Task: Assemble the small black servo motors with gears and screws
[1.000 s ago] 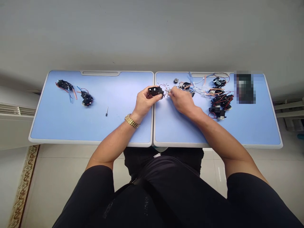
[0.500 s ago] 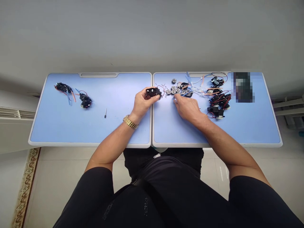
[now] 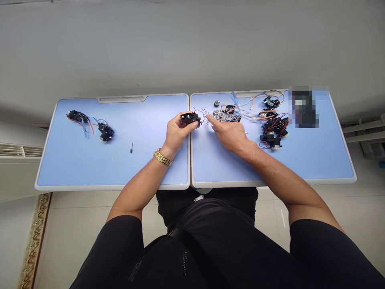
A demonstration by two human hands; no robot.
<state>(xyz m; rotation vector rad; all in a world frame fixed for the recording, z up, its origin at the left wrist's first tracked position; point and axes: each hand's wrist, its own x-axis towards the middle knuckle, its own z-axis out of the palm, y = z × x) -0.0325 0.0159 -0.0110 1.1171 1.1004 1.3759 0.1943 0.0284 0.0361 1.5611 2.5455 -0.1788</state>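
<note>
My left hand (image 3: 175, 132) is closed around a small black plastic mechanism (image 3: 190, 118) with thin wires, holding it over the seam between the two tabletops. To the right of it, my right hand (image 3: 230, 134) reaches in with the index finger stretched out. That fingertip touches or hovers just over a scatter of tiny screws (image 3: 207, 114); its other fingers are curled and partly hidden. Close behind the right hand lie several round metal parts (image 3: 216, 113) and a black part (image 3: 230, 108).
Blue and orange tubes (image 3: 245, 112) lie beside several black wired mechanisms (image 3: 272, 128) on the right. A pixelated dark object (image 3: 304, 108) is farther right. On the left table (image 3: 75, 164) are a screwdriver (image 3: 131, 147) and two mechanisms (image 3: 106, 131). A wall stands behind.
My right hand has moved left from the round metal parts to the tiny screws, its index finger now straighter. The left hand still holds the black mechanism. The view has shifted slightly.
</note>
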